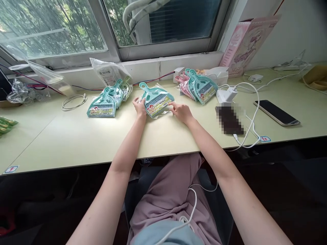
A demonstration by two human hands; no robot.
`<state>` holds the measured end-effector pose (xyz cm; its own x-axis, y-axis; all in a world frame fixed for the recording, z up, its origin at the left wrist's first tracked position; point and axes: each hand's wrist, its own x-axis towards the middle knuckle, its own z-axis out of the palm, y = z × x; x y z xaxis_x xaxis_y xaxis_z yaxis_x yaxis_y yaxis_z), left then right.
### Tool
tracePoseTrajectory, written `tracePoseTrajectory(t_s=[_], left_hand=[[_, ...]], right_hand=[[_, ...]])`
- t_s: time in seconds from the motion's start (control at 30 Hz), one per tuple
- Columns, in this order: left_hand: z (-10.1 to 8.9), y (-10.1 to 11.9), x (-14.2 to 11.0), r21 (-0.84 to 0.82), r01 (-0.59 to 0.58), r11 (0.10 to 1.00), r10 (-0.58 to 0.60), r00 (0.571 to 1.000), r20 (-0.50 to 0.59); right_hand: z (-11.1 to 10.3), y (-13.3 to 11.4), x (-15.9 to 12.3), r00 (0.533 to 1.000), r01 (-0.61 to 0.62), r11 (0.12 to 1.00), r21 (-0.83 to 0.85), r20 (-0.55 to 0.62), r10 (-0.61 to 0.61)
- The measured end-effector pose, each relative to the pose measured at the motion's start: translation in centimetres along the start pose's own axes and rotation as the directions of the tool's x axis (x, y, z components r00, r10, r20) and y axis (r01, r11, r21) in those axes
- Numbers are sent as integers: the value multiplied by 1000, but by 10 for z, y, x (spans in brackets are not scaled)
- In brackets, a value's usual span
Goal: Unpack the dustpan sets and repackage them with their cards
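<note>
A teal mini dustpan and brush set in clear plastic, with a printed label, is tilted up a little above the middle of the table. My left hand grips its left edge, thumb at the front. At its lower right corner, my right hand has its fingers closed on the edge of the wrapped set, the index finger lying near the label. Left of my hands lies a pile of similar wrapped dustpan sets, teal and green. Another pile of dustpan sets, teal and pink, lies to the right.
A pixelated dark device, a white charger with cables and a phone lie on the right. Behind stands a pink box. A clear plastic bag leans below the window; a coiled white cable lies left.
</note>
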<state>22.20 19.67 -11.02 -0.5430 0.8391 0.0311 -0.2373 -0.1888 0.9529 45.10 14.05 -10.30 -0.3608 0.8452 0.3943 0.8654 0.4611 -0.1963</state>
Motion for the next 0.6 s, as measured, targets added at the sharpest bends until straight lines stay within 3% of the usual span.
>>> tracePoseTrajectory(t_s=[0.1,0.27,0.43,0.6], left_hand=[[5,-5,1,-138,71,988,-58,994,96],[10,-8,-1,-195,172,966,-110,950,293],[9,-6,-4,-232,146,962,-64,942,331],[11,-8,-1,-218,165,962,-76,928,365]], right_hand=[[-1,-3,-1,999,42,994,-105,3,-42],[-4,-6,0,993,111,979,-172,-8,-114],[-7,-11,0,986,161,972,-169,-19,-167],[-5,-14,0,991,135,976,-173,-2,-137]])
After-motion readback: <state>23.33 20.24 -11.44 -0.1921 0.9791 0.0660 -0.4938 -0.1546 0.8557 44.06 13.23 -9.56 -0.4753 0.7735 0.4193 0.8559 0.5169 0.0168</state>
